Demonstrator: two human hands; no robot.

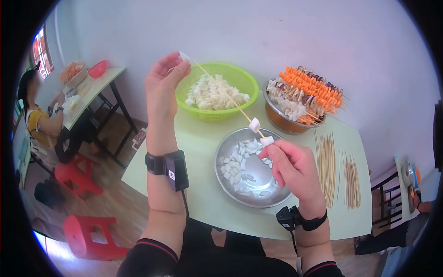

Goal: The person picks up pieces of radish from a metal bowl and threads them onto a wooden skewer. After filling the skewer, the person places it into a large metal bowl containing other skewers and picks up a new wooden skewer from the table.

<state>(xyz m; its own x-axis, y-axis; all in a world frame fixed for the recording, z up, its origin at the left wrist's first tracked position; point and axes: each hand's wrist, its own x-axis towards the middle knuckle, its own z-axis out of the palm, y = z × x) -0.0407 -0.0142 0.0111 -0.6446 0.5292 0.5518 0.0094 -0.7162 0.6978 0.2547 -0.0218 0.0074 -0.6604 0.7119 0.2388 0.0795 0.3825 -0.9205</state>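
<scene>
A thin bamboo skewer (226, 94) slants between my two hands over the table. My left hand (167, 76), raised at the upper left, pinches a white food piece (184, 57) at the skewer's upper end. At the lower end, my right hand (295, 168) has its thumb and fingers closed on the skewer beside a white chunk (266, 141). A second white chunk (254, 124) is threaded a little farther up. Below, a round metal bowl (220, 184) holds many cut white pieces (234, 168); my right hand overlaps its right side.
A green basket (251, 83) of white pieces stands at the back. Next to it, a metal bowl (277, 119) is piled with loaded skewers (307, 90). Bare skewers (326, 168) lie at right. A seated person (44, 122) works at another table, near red stools (90, 235).
</scene>
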